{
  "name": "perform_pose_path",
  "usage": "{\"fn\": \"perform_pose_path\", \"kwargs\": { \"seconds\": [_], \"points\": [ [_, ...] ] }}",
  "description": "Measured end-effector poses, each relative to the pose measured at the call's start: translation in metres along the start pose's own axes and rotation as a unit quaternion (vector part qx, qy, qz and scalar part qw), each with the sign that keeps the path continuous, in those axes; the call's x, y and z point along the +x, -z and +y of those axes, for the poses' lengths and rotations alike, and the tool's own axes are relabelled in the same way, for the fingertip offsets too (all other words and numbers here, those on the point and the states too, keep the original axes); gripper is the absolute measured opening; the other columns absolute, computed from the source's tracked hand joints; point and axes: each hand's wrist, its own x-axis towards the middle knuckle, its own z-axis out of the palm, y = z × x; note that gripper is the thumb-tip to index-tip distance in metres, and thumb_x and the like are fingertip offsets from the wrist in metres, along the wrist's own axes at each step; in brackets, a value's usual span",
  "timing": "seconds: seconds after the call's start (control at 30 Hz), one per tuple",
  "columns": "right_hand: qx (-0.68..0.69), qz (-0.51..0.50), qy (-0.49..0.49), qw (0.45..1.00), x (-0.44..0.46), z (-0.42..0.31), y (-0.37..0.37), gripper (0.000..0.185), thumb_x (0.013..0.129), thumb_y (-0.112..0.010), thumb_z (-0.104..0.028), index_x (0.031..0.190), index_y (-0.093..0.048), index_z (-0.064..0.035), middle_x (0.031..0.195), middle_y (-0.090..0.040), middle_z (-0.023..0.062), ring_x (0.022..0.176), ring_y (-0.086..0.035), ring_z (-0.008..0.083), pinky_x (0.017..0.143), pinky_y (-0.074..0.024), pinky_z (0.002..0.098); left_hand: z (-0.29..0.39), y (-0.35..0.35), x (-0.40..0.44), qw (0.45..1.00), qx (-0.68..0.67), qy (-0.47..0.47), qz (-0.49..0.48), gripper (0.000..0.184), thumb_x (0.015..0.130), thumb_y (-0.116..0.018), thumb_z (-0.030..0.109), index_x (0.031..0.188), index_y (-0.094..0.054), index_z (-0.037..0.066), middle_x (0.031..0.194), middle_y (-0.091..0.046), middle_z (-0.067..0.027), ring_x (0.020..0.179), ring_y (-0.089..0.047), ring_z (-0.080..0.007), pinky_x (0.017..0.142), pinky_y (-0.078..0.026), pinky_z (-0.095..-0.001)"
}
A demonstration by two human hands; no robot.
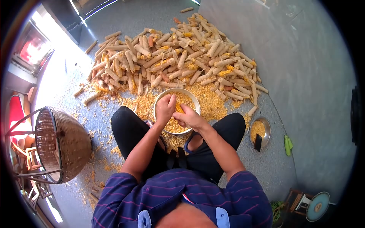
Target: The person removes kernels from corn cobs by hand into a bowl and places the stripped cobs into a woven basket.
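Over a round white basin (157, 99) between my knees, both hands meet at a yellow corn cob (179, 108). My left hand (166, 108) is closed in a fist against the cob's near side, with part of the cob hidden behind it. Fingers of my right hand (189, 117) wrap round the cob's lower end. Loose yellow kernels (181, 99) fill much of the basin, and more kernels (213, 104) lie spread on the floor around it.
A big heap of mostly stripped cobs (171, 57) lies beyond the basin. At left a wicker basket (72, 144) stands tilted. On the right are a metal bowl (267, 133) of kernels with a black object (258, 142) leaning in it, green vegetables (288, 145) and a round-topped scale (318, 206).
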Motion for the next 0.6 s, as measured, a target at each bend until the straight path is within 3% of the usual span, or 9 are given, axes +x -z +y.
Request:
{"fn": "perform_pose_path", "kwargs": {
  "seconds": [0.1, 0.17, 0.23, 0.3, 0.33, 0.43, 0.5, 0.57, 0.6],
  "points": [
    [-0.095, 0.011, -0.013, 0.995, 0.005, 0.007, -0.003, 0.038, 0.088, -0.067, -0.017, 0.117, -0.047, -0.0025, 0.078, -0.057, 0.0027, 0.058, -0.051, 0.0055, 0.049, -0.0387, 0.0207, -0.001, -0.001, -0.002, 0.999, -0.013, 0.038, -0.004, 0.037, 0.093, -0.055, 0.026, 0.066, -0.057, 0.0, 0.051, -0.053, -0.0039, 0.046, -0.052, -0.0107, 0.045, -0.04, -0.0294],
    [-0.369, 0.128, 0.248, 0.886, 0.019, 0.033, 0.0, 0.035, 0.086, -0.069, -0.018, 0.112, -0.051, -0.0027, 0.077, -0.059, 0.0037, 0.059, -0.053, 0.0066, 0.051, -0.041, 0.0218, -0.006, -0.001, 0.0, 0.999, -0.001, 0.041, 0.004, 0.038, 0.092, -0.055, 0.026, 0.065, -0.057, -0.001, 0.051, -0.053, -0.0043, 0.046, -0.052, -0.0113, 0.045, -0.041, -0.0299],
    [-0.371, 0.141, 0.231, 0.889, 0.014, 0.025, -0.001, 0.03, 0.087, -0.069, -0.02, 0.106, -0.054, -0.0027, 0.081, -0.061, 0.0056, 0.062, -0.056, 0.0085, 0.055, -0.0438, 0.0233, -0.021, -0.002, 0.005, 0.998, 0.003, 0.061, 0.02, 0.038, 0.091, -0.056, 0.024, 0.064, -0.056, -0.001, 0.051, -0.054, -0.0047, 0.047, -0.051, -0.0108, 0.046, -0.04, -0.0305],
    [-0.1, 0.037, 0.0, 0.994, 0.009, 0.01, 0.002, 0.025, 0.092, -0.063, -0.024, 0.104, -0.053, -0.0031, 0.082, -0.061, 0.0062, 0.062, -0.055, 0.0089, 0.054, -0.0438, 0.023, -0.018, 0.001, 0.009, 0.998, 0.008, 0.056, 0.036, 0.036, 0.093, -0.056, 0.023, 0.065, -0.056, 0.001, 0.053, -0.052, -0.0011, 0.047, -0.048, -0.0079, 0.044, -0.037, -0.0274],
    [0.031, 0.008, 0.002, 0.999, 0.01, 0.01, 0.005, 0.024, 0.096, -0.055, -0.027, 0.1, -0.053, -0.0036, 0.08, -0.059, 0.0043, 0.058, -0.052, 0.0077, 0.05, -0.0416, 0.0214, -0.017, 0.003, 0.009, 0.997, 0.013, 0.052, 0.052, 0.034, 0.094, -0.056, 0.023, 0.066, -0.056, 0.003, 0.055, -0.05, 0.0026, 0.047, -0.044, -0.005, 0.042, -0.033, -0.0243],
    [-0.008, 0.011, -0.002, 1.0, 0.012, 0.012, 0.01, 0.021, 0.099, -0.049, -0.026, 0.097, -0.052, -0.005, 0.078, -0.058, 0.0037, 0.056, -0.051, 0.007, 0.049, -0.0397, 0.0203, -0.014, 0.004, 0.006, 0.998, -0.01, 0.029, 0.047, 0.033, 0.094, -0.057, 0.023, 0.067, -0.057, 0.003, 0.057, -0.05, 0.0033, 0.05, -0.043, -0.0047, 0.044, -0.033, -0.0238],
    [-0.079, 0.035, -0.014, 0.996, 0.017, 0.017, 0.006, 0.025, 0.093, -0.059, -0.026, 0.097, -0.053, -0.0031, 0.08, -0.06, 0.007, 0.063, -0.057, 0.0133, 0.056, -0.0451, 0.0261, -0.013, 0.003, 0.004, 0.996, -0.032, 0.06, 0.05, 0.034, 0.094, -0.056, 0.023, 0.067, -0.057, 0.003, 0.058, -0.05, 0.0036, 0.05, -0.042, -0.0045, 0.045, -0.032, -0.0238],
    [-0.407, 0.184, 0.143, 0.883, 0.019, 0.026, -0.002, 0.04, 0.082, -0.069, -0.034, 0.094, -0.053, 0.001, 0.076, -0.061, 0.0127, 0.07, -0.063, 0.0249, 0.064, -0.0491, 0.0373, -0.016, 0.002, 0.005, 0.994, -0.053, 0.084, 0.053, 0.034, 0.095, -0.056, 0.024, 0.067, -0.057, 0.004, 0.058, -0.05, 0.004, 0.051, -0.041, -0.0044, 0.045, -0.032, -0.0238],
    [-0.35, 0.184, 0.128, 0.91, 0.022, 0.03, -0.002, 0.05, 0.074, -0.075, -0.034, 0.098, -0.054, 0.0042, 0.081, -0.061, 0.017, 0.078, -0.064, 0.0308, 0.072, -0.0485, 0.0425, -0.02, 0.001, 0.006, 0.996, -0.034, 0.059, 0.06, 0.034, 0.095, -0.056, 0.024, 0.067, -0.057, 0.004, 0.058, -0.049, 0.004, 0.051, -0.041, -0.0043, 0.045, -0.032, -0.0236]
  ]
}}
